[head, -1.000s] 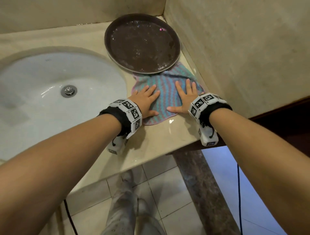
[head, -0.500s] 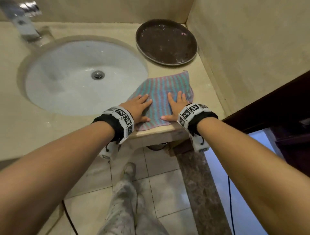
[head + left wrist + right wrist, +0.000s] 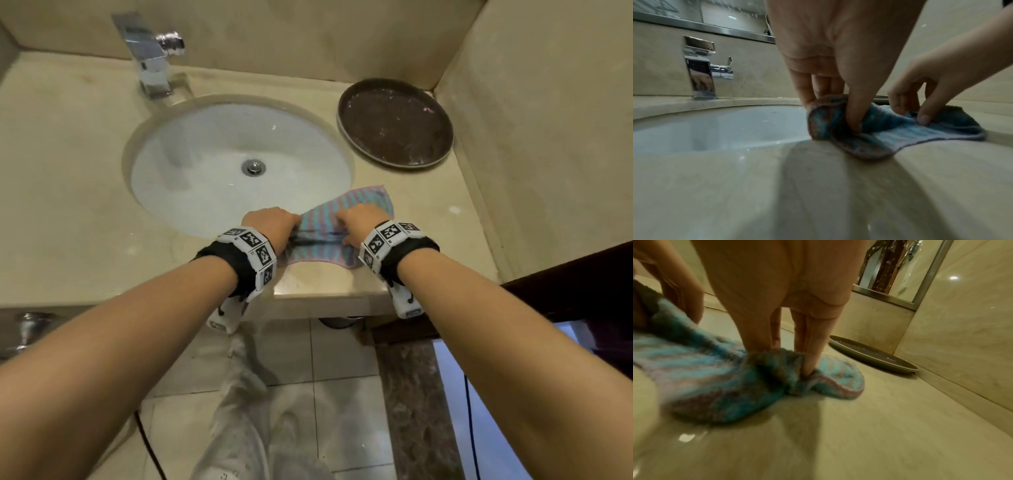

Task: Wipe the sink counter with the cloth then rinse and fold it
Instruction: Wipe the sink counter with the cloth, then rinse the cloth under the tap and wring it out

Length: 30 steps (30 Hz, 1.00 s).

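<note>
A blue and pink striped cloth (image 3: 359,205) lies on the beige counter (image 3: 424,233), right of the sink bowl and near the front edge. My left hand (image 3: 291,226) pinches its left side, thumb and fingers curled into a raised fold (image 3: 824,116). My right hand (image 3: 344,226) pinches the right side the same way, fingertips (image 3: 809,368) dug into a bunched ridge. The cloth (image 3: 701,373) is wrinkled up between the two hands and its near edge (image 3: 906,138) still rests flat on the counter.
The white sink bowl (image 3: 205,178) sits left of the cloth, with a chrome faucet (image 3: 150,65) behind it. A round brown tray (image 3: 394,123) stands in the back right corner against the wall (image 3: 548,137). The counter's front edge (image 3: 325,303) is just below my wrists.
Both hands lay flat on the spread cloth before; now their fingers are curled and pinch it, gathering it into a ridge. The cloth has slid toward the counter's front, away from the tray.
</note>
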Each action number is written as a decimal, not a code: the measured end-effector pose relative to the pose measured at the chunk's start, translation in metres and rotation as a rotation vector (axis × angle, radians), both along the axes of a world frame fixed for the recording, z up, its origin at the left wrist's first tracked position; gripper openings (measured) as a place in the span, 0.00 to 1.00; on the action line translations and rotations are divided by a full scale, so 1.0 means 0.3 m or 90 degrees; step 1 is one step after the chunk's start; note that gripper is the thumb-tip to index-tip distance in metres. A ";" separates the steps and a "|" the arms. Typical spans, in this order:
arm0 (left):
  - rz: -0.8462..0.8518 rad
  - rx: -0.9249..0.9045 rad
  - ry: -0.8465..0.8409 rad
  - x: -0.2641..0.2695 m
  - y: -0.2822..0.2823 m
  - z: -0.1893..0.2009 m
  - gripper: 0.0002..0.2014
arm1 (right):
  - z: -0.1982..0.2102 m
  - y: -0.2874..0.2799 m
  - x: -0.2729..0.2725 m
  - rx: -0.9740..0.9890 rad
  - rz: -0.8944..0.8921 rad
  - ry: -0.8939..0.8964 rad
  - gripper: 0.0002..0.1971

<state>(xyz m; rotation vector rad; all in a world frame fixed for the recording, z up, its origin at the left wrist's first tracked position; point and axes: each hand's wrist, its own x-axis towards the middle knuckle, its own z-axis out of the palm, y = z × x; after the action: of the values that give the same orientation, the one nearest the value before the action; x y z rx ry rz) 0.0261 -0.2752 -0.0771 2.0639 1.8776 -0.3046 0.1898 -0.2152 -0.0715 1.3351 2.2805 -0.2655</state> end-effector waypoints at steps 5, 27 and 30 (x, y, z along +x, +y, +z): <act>0.040 -0.038 -0.006 -0.130 0.141 0.023 0.14 | -0.009 0.135 -0.107 -0.095 -0.053 -0.002 0.10; 0.094 0.287 -0.119 -0.480 0.900 0.163 0.17 | 0.198 0.836 -0.396 0.272 -0.205 0.176 0.18; 0.090 0.087 -0.071 -0.477 0.899 0.046 0.27 | 0.095 0.837 -0.368 0.140 -0.186 0.139 0.21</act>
<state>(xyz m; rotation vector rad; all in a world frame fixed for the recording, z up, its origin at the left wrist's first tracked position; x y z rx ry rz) -0.1171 -0.0056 -0.0631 1.9749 2.0119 -0.0273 0.0793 0.0360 -0.0429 1.8387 2.3372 -0.2743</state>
